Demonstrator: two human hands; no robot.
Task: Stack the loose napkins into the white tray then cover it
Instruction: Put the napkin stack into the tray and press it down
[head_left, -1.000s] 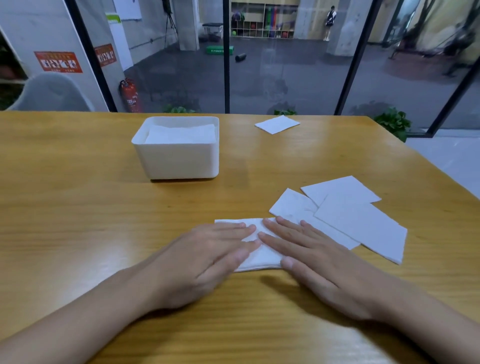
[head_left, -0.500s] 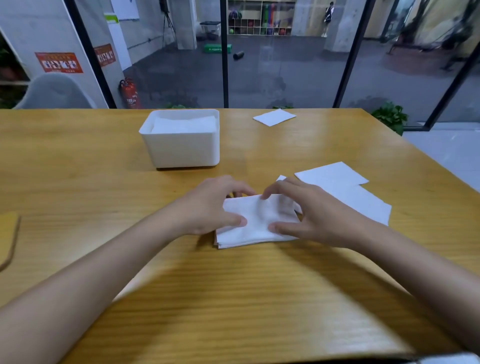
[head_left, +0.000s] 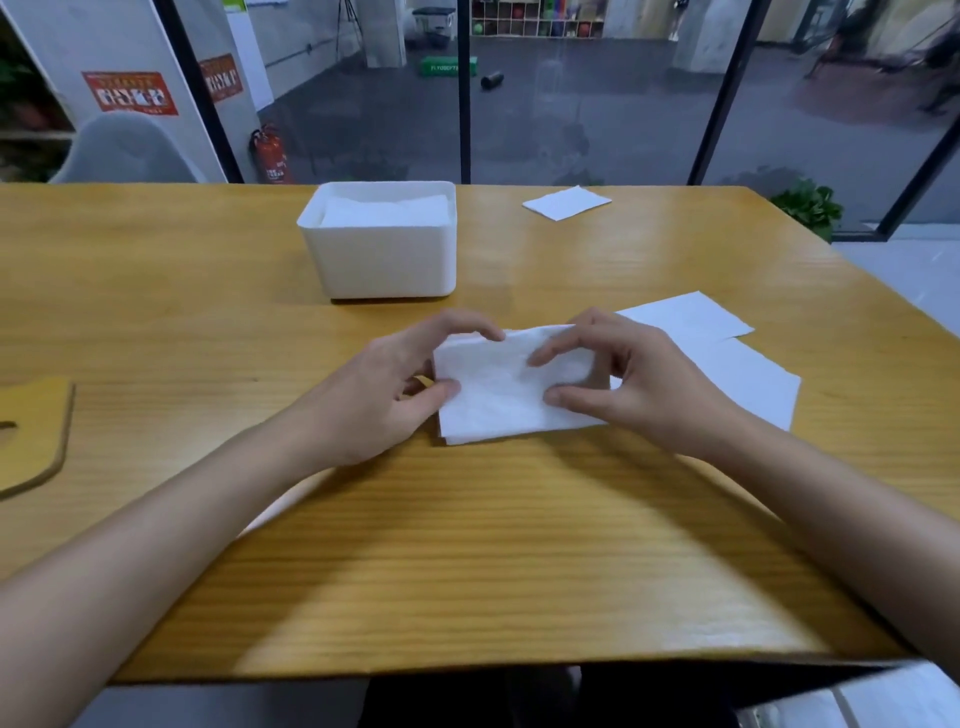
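Observation:
A folded white napkin (head_left: 493, 395) is raised slightly off the wooden table (head_left: 467, 545), held from both sides. My left hand (head_left: 384, 389) pinches its left edge between thumb and curled fingers. My right hand (head_left: 628, 384) pinches its right edge the same way. Beyond them stands the white tray (head_left: 384, 260), with stacked napkins (head_left: 384, 210) showing at its rim. Two loose napkins (head_left: 737, 364) lie flat just right of my right hand, partly hidden by it. Another loose napkin (head_left: 566, 202) lies near the table's far edge.
A wooden lid-like board (head_left: 36, 431) lies at the left edge of the table. The table's right edge runs diagonally close to the loose napkins. Glass walls and a grey chair (head_left: 124, 150) stand behind the table.
My hands went from pressing flat on the folded napkin to pinching its two sides and lifting it a little. The view has shifted down and back.

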